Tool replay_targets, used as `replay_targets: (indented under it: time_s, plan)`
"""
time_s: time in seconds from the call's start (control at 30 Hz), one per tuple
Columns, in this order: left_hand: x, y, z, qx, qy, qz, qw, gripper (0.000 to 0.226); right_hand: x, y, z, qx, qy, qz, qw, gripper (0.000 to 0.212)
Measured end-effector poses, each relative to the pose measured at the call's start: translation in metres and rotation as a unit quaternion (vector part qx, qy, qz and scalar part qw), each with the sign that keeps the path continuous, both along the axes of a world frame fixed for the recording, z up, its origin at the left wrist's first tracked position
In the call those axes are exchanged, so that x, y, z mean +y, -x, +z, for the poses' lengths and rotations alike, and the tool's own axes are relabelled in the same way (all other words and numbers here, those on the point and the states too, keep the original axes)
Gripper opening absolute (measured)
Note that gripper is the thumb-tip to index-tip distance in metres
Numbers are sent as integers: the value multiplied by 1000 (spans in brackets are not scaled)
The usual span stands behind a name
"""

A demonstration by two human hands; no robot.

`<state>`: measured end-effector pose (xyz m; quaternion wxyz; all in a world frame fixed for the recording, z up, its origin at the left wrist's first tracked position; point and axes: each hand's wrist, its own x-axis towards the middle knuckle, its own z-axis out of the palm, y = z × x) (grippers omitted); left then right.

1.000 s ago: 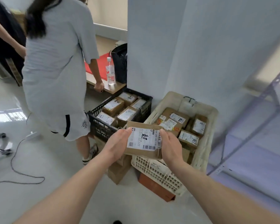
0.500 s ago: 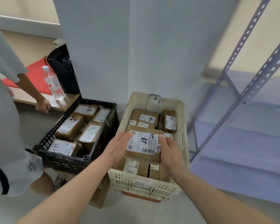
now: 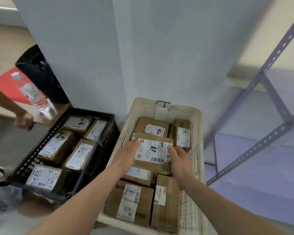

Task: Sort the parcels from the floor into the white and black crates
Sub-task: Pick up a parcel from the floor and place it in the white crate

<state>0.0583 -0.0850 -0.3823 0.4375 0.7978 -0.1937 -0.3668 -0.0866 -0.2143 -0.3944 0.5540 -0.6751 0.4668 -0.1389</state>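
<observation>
Well, we're at the drop-off w/ this one: the parcel (image 3: 153, 153) is over the middle of the white crate (image 3: 198, 143), right on top of the boxes packed in there. Touching them or just above, we can't tell. Our left hand (image 3: 126, 158) grips its left edge and our right hand (image 3: 180, 164) its right edge, thumbs on the label side, the other fingers mostly hidden underneath. So it's not let go yet.

Done so far, by the look of it: the white crate is well filled, approx. two layers, w/ labelled boxes near, far & right of ours. The black crate (image 3: 92, 111), just left of it, holds at least five parcels and is also fairly full.

Left to do: release this one, then go for more. How many wait on the floor we can't say, as no loose parcels are in view. Far left, another person's hand (image 3: 24, 119) holds the desk (image 3: 63, 107) edge near a water bottle (image 3: 31, 92); that's not our job.
</observation>
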Motion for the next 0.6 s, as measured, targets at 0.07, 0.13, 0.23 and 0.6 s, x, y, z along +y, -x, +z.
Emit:
replay_targets:
  time_s: [0.07,0.13,0.23,0.6]
  plan:
    - [-17,-8,-9,4,-12,10,1000,52,-17,-11,-9,8,-5,13,1000,32]
    - [-32,-15,-15,12,-15,25,999,44,-32,-23,-20,14,-13,22,1000,29]
    - [-55,-33,-31,22,-14,42,999,32,-53,-44,-37,33,-19,29,999,24]
    - [-148,-130,-104,-11,15,34,999,24,-131,-156,-112,23,-72,6,997,49]
